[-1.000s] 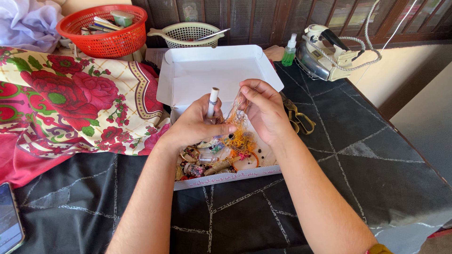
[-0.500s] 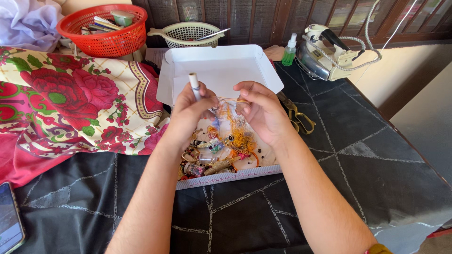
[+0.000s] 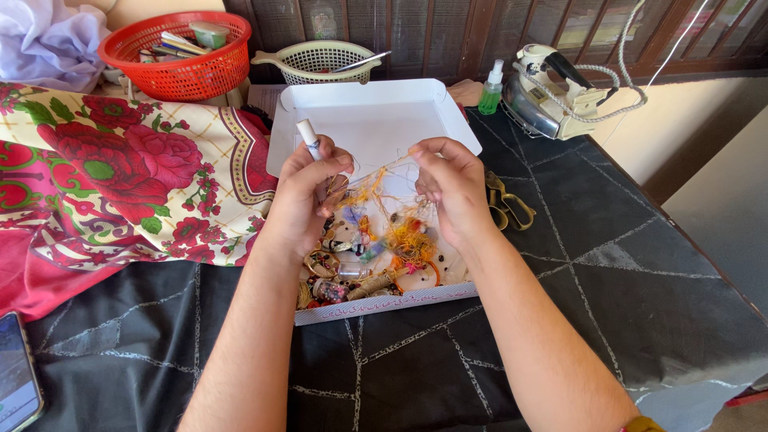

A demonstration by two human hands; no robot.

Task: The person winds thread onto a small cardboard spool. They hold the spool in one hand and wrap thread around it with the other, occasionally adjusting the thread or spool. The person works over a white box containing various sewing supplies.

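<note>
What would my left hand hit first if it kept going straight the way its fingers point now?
Probably the thread stretched between both hands, then the right hand. The left hand, holding a white tube, has its fingers pointing right, toward that hand, above the white box. Depth is unclear, so it may pass just short of it.

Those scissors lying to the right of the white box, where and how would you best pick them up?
Probably by the looped handles. The scissors lie flat on the black cloth just right of the white box, partly hidden behind the right hand. The yellowish loops point toward the open right side, so coming from above and the right looks easiest, away from the box wall. The blades cannot be made out.
</note>
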